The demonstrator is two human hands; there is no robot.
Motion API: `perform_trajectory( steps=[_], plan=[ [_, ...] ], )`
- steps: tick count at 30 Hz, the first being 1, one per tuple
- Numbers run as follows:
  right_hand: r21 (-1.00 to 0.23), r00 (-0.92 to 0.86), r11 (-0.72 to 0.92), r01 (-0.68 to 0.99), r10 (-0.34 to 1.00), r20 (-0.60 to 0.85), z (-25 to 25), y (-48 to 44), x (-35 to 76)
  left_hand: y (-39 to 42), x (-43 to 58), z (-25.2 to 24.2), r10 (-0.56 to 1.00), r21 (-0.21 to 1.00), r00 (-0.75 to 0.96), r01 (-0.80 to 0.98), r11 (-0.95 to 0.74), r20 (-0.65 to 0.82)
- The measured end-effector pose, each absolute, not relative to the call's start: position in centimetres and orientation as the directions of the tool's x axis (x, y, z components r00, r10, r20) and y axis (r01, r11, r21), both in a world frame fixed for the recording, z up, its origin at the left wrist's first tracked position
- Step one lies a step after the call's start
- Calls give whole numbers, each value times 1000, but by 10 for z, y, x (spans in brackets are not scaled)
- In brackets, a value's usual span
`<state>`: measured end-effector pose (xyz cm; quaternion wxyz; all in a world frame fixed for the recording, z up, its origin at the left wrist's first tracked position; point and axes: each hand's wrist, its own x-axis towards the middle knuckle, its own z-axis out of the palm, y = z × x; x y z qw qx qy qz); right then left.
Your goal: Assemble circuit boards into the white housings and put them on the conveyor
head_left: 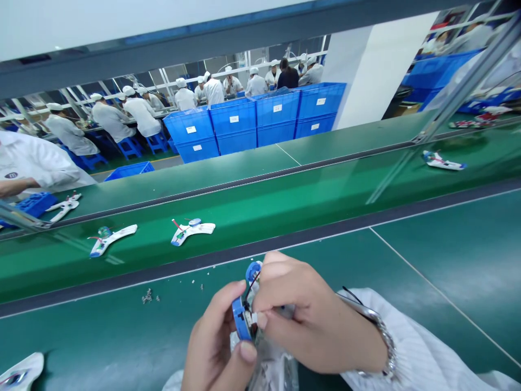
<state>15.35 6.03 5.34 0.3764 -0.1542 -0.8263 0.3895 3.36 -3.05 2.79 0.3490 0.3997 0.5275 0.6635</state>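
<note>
My left hand [215,339] grips a round blue plastic housing [241,321] by its edge, between thumb and fingers. Its inner side, with small white and dark parts, faces right. My right hand [311,315] pinches a small white piece [255,319], like a connector, at that inner side; whether it is seated I cannot tell. A dark wire [253,287] runs up from the housing toward another round blue part [252,270], partly hidden behind my right fingers. Below my hands is clear plastic [280,372], largely covered by them.
Several tiny screws [148,296] lie on the green bench [101,336]. White curved assemblies [193,231] with wires sit on the green conveyor [277,201]. Another white part [24,372] is at lower left. Beyond are stacked blue bins [234,127] and seated people; a co-worker's sleeve [44,157] shows at left.
</note>
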Motion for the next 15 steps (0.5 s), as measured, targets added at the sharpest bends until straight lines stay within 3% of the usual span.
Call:
perform_trajectory(
  steps=[4,9,15],
  plan=[
    [-718,-696,696,-19,506,509,58,61,156,-31,27,27,915,977,-345,20,-214,208],
    [-695,-773,719,-3,440,458,64,65,156,-37,13,26,940,947,-215,242,-213,266],
    [-681,-801,732,27,423,424,66,63,156,-45,22,14,904,747,-283,662,-57,320]
  ],
)
